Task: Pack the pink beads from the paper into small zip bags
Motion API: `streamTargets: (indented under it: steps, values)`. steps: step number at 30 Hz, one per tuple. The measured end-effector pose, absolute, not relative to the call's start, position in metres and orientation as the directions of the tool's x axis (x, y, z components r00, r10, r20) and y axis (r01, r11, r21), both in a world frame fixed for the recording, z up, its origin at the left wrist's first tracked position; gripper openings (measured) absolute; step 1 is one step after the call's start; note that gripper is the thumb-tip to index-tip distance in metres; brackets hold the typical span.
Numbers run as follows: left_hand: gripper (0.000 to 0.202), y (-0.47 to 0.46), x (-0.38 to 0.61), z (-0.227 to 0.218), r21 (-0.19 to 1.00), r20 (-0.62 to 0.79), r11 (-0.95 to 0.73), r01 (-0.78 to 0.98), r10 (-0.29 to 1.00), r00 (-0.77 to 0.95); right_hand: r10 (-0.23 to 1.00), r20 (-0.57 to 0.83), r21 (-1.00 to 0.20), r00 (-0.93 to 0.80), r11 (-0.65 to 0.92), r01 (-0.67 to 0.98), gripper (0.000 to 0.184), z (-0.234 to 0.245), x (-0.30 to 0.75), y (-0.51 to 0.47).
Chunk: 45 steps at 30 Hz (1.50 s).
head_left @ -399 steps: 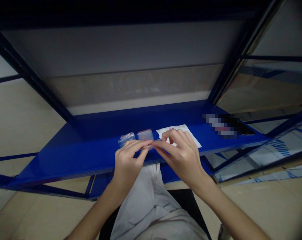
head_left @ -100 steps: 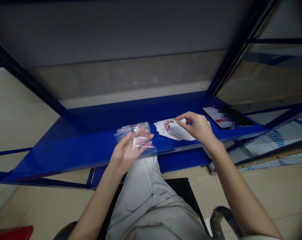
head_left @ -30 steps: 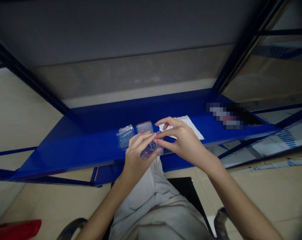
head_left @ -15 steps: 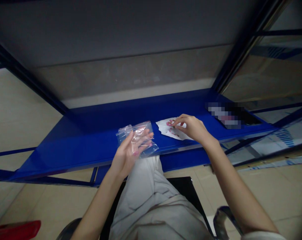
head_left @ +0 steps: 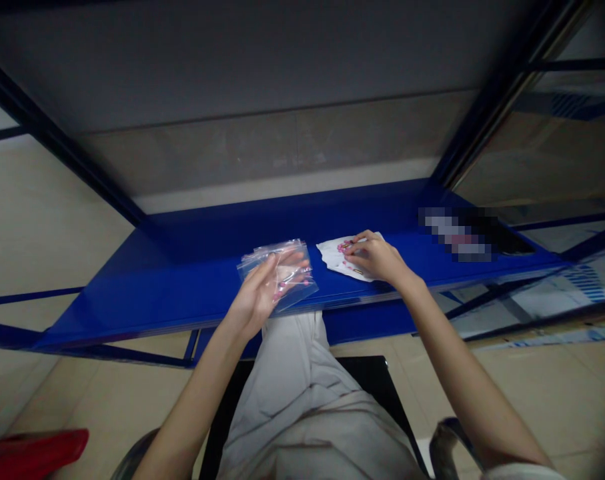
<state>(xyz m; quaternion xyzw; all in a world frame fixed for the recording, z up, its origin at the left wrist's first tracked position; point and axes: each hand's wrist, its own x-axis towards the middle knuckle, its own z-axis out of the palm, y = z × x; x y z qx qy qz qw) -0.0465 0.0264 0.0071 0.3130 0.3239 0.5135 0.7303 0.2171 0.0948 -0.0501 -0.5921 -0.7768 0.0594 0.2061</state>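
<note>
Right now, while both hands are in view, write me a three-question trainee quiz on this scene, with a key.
1. True or false: the clear bag held in the left hand lies on the white paper.
2. Which is nearest to the right hand?
A) The red object at lower left
B) The small pink pieces on the paper
C) The black seat
3. Fill in the colour: the paper lies on a ____ shelf.

Key: 1. False, it is left of the paper. 2. B. 3. Blue.

"Where are we, storeroom or workshop?"
"One of those, can't tell which! Look, blue metal rack (head_left: 147, 293), blue-printed sheeting (head_left: 582, 283) off right, pale tiled floor (head_left: 572, 393) underneath!"
</note>
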Motion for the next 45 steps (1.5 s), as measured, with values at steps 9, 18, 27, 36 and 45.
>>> streamTargets:
  steps: [9, 18, 27, 36, 45]
  values:
    - [0.027, 0.023, -0.046, 0.009, 0.815, -0.068, 0.247, -0.524, 0.939, 0.336, 0.952, 0.257, -0.372, -0.164, 0.254, 0.893, 0.011, -0.04, 0.216, 0.093]
    - [0.029, 0.027, -0.038, 0.005, 0.877, -0.041, 0.233, -0.42, 0.908, 0.417, 0.828, 0.522, -0.523, -0.204, 0.499, 0.691, 0.013, 0.029, 0.191, 0.055]
    - [0.032, 0.032, -0.019, 0.007, 0.993, 0.087, -0.055, -0.105, 0.937, 0.34, 0.824, 0.459, -0.65, -0.332, 0.566, 0.507, 0.012, 0.053, 0.172, 0.028]
    - [0.022, 0.028, -0.016, 0.009, 0.893, 0.319, -0.401, 0.205, 0.885, 0.34, 0.877, 0.363, -0.654, -0.314, 0.48, 0.585, 0.007, 0.037, 0.167, 0.032]
    - [0.026, 0.023, -0.017, 0.009, 0.921, 0.304, -0.346, 0.177, 0.925, 0.228, 0.874, 0.371, -0.665, -0.312, 0.485, 0.568, 0.027, 0.045, 0.173, 0.031]
